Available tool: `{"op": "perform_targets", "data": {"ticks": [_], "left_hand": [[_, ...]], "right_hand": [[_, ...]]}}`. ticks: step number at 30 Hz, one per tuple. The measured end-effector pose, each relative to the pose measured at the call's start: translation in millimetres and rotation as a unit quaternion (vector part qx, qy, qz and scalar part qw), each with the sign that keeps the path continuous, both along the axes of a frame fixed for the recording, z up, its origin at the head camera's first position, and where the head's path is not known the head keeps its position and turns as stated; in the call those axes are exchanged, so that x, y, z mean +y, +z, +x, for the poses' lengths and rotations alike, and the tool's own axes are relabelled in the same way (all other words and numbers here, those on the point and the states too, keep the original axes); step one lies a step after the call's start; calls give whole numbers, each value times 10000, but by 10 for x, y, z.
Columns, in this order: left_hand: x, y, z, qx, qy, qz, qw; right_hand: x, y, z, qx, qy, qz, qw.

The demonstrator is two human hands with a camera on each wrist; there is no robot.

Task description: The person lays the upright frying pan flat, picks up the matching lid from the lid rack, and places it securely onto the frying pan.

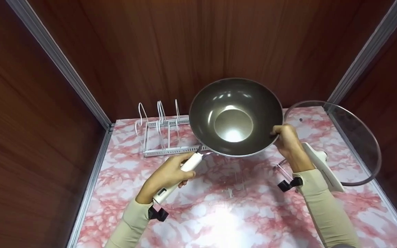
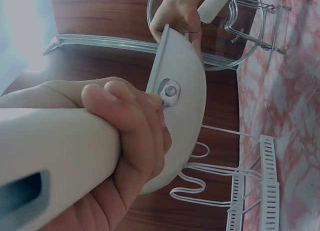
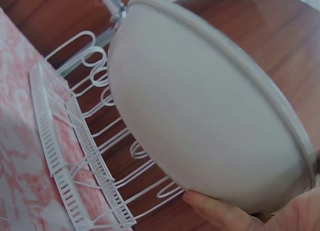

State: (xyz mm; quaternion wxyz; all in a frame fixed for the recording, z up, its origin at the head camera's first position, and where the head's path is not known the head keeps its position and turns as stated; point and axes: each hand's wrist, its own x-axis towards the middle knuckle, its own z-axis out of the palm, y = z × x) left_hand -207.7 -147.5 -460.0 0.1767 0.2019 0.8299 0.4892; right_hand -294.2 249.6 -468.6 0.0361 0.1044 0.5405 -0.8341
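A wok point(image 1: 233, 117), dark inside and cream outside, is held up off the table with its inside facing the head camera. My left hand point(image 1: 171, 174) grips its white handle point(image 1: 192, 162), fingers wrapped round it in the left wrist view. On the opposite side, my right hand point(image 1: 288, 139) pinches the rim, with the thumb over the inner edge and fingers under the cream outer wall point(image 3: 200, 106). Behind the wok stands a white wire rack point(image 1: 164, 151) with upright loops, partly hidden by it in the head view.
A glass lid point(image 1: 357, 137) with a brown rim and white handle point(image 1: 322, 165) stands upright at the right, beside the right forearm. A small metal wire stand point(image 2: 255, 26) is by it. Wood-grain walls point(image 1: 198, 51) enclose the pink marbled table point(image 1: 122, 206).
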Motion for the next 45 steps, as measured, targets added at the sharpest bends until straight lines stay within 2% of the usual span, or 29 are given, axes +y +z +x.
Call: {"op": "perform_targets", "data": {"ticks": [14,22,25,29,32,35,40,45], "left_hand": [[-47,-14,24,45,141,3,9999],[-109,-4,47,25,103,44,9999],[-126,6,46,47,61,30,10000],[-143,17,43,93,-37,-106,9999],[-156,39,31,150,-168,-227,9995],[-177,69,14,150,-284,-319,9990],[-221,90,-5,58,-430,-396,9983],[-225,83,-25,187,-478,-619,9968]], "right_hand": [[17,27,-5,95,593,-255,9979],[110,92,-20,-463,901,-705,9924],[123,109,-28,-508,982,-535,9924],[115,97,-8,-401,758,135,9962],[106,84,21,-257,345,703,9966],[89,85,41,-110,-35,1024,9947],[57,102,89,54,-309,993,9946],[42,85,138,117,-472,904,9947]]}}
